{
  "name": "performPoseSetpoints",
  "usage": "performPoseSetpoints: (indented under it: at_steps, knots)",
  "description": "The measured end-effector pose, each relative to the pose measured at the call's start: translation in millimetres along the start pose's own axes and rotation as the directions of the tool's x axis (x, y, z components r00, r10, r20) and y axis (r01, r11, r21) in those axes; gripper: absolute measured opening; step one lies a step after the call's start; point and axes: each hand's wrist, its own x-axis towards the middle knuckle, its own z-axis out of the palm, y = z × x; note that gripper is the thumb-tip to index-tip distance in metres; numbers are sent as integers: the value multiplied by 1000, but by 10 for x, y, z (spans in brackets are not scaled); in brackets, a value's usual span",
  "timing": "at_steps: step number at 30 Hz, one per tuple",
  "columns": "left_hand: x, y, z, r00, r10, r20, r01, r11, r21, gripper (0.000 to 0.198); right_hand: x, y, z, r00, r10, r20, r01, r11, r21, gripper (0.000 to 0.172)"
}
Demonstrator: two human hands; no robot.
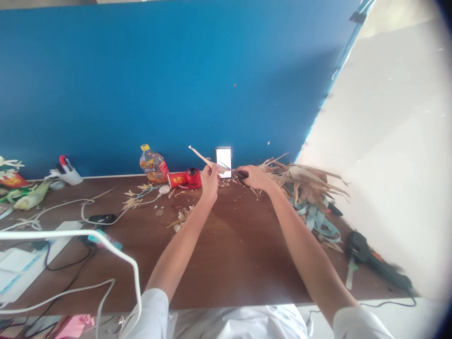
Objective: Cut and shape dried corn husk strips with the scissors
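In my left hand (pixel 211 180) a strip of dried corn husk (pixel 201 155) is pinched, its thin end pointing up and left. My right hand (pixel 254 177) is closed round the dark handles of a pair of scissors (pixel 242 175). The scissor blades reach left to the husk near my left fingers; whether they are apart or together I cannot tell. Behind both hands a phone (pixel 223 161) with a bright screen leans upright by the blue partition. A heap of dried husks (pixel 305 181) lies just right of my right hand.
A drink bottle (pixel 153 165) and a red cup (pixel 178 179) lie left of my hands. A hot glue gun (pixel 374 259) and pale blue ribbon (pixel 319 223) are at the right. White cables, a power strip (pixel 67 230) and a pen cup (pixel 71 176) occupy the left; husk scraps dot the table.
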Motion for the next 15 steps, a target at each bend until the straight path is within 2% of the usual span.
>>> performPoseSetpoints:
  at_steps: [8,15]
  knots:
    - [-4,-40,24,1000,3,23,-2,998,-66,22,-14,-55,-16,1000,11,11,-11,1000,2,30]
    - [1,-44,34,1000,-2,18,4,994,-110,24,-24,-90,0,999,35,21,-37,990,140,29]
